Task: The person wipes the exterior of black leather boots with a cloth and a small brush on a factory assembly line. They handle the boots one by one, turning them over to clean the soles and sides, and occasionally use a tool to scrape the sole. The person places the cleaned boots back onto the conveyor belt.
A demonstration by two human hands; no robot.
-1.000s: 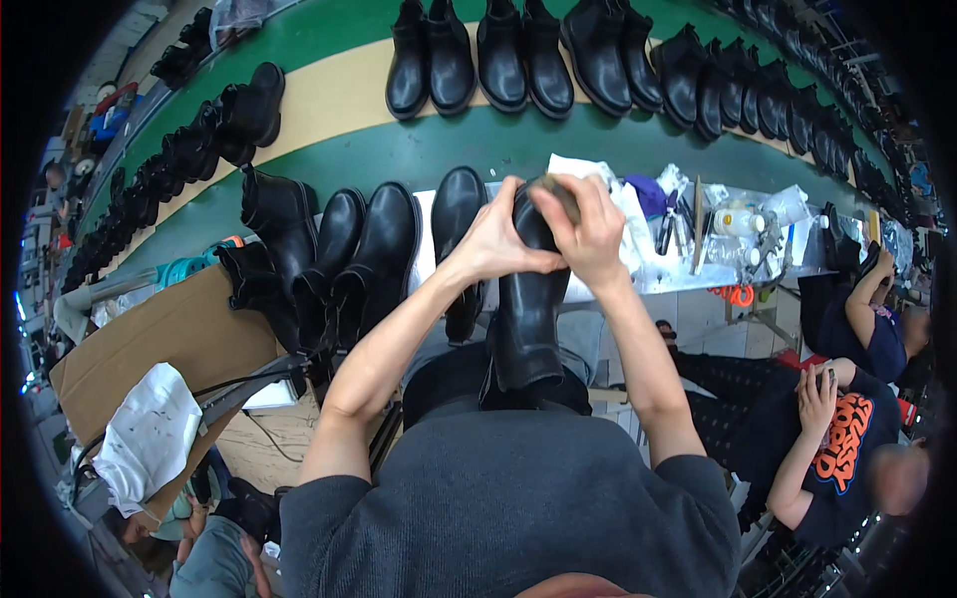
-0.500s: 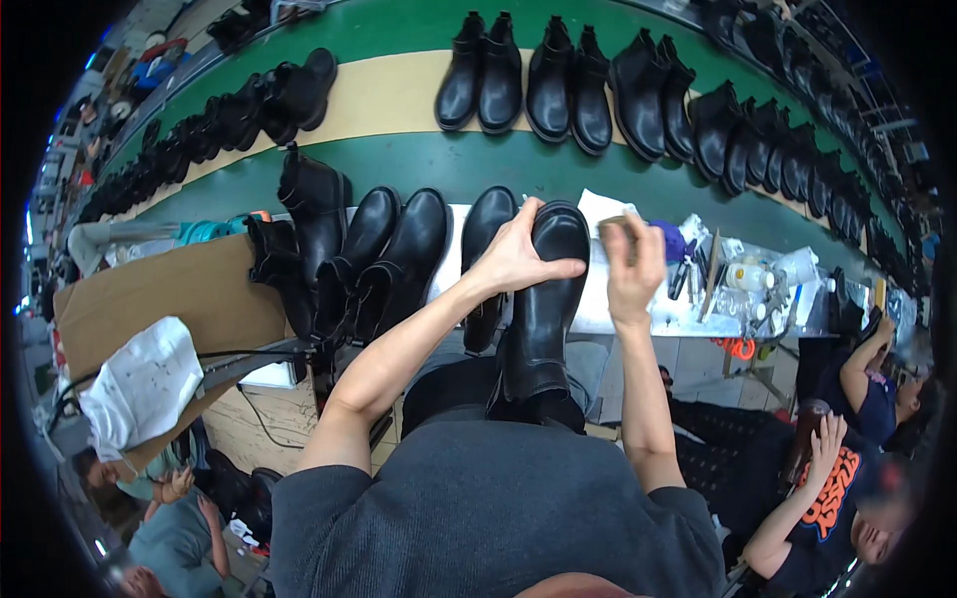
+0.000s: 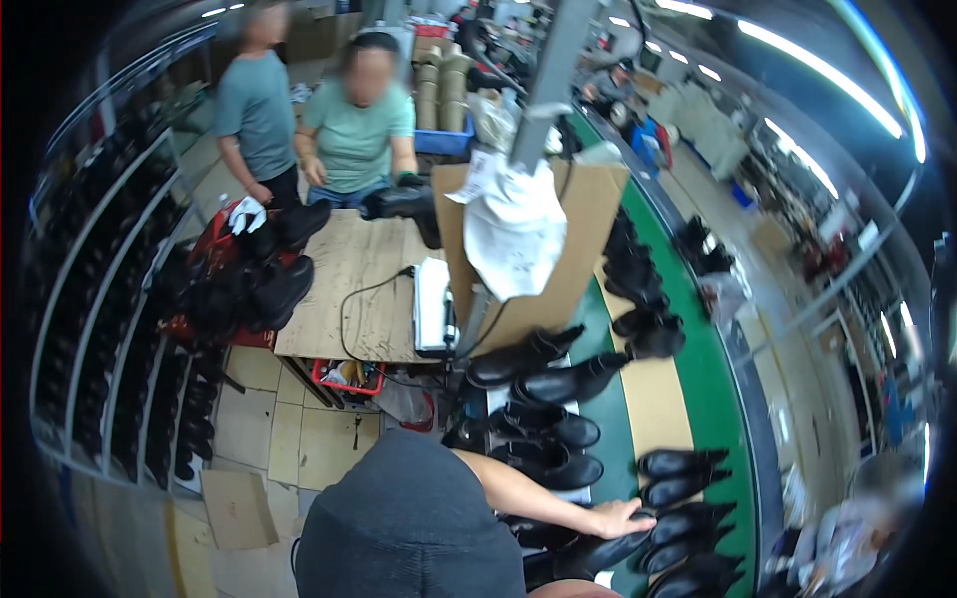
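Note:
My left hand (image 3: pixel 620 519) reaches across the bench with its fingers wrapped over the toe of a black ankle boot (image 3: pixel 606 551). The lower edge of the head view cuts off the near part of that boot. Beside it, further along the bench, lie several more black boots, among them one with a shiny rounded toe (image 3: pixel 576 431) and a long one (image 3: pixel 566 384). My right hand is out of view.
Boots line a green conveyor (image 3: pixel 713 374) with a tan strip (image 3: pixel 656 404). A cardboard sheet (image 3: pixel 598 209) holds a white cloth (image 3: pixel 516 234). Beyond are a wooden table (image 3: pixel 374 324), a red basket (image 3: pixel 349 379), two people and a shoe rack (image 3: pixel 110 299).
The view has swung far to the left, bringing the wooden table, rack and two people into sight. My right hand has left the picture. My left hand stays on the boot's toe.

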